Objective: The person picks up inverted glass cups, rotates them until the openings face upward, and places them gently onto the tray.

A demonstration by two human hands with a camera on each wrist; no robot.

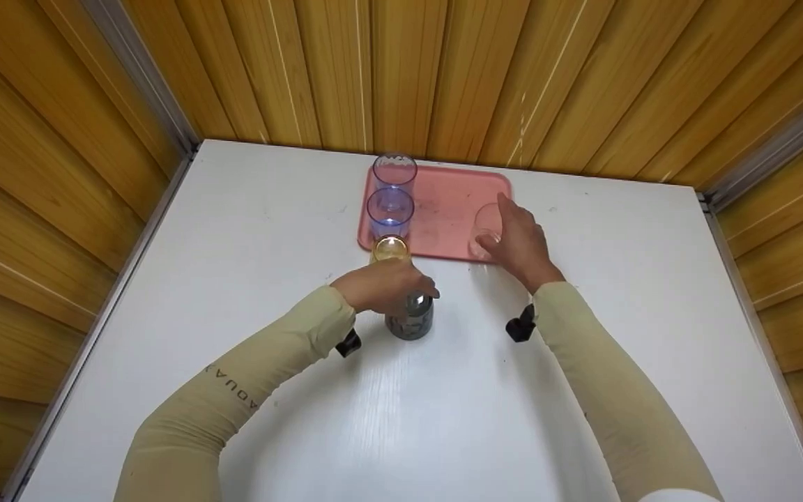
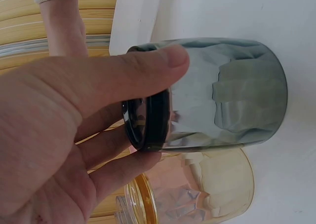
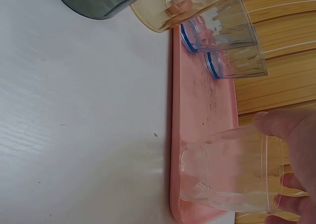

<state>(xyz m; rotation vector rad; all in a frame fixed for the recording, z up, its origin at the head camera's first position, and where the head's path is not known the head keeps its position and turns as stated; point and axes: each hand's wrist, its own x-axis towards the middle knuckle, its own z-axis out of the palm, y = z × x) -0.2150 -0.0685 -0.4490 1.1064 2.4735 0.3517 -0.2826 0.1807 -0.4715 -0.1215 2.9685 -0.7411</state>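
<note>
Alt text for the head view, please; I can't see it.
The left hand grips a gray glass; the right hand holds a clear glass at the near right corner of a pink tray. Two blue-tinted glasses stand on the tray's left side, with a yellow glass nearer the viewer.

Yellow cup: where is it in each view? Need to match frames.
Head: yellow cup near picture centre, partly hidden by the left hand.
Left wrist: bottom edge, near the middle, partly behind the grey cup.
Right wrist: top edge, just right of the middle, cut off by the frame.
Shared landmark: the grey cup, next to it in all three.
</note>
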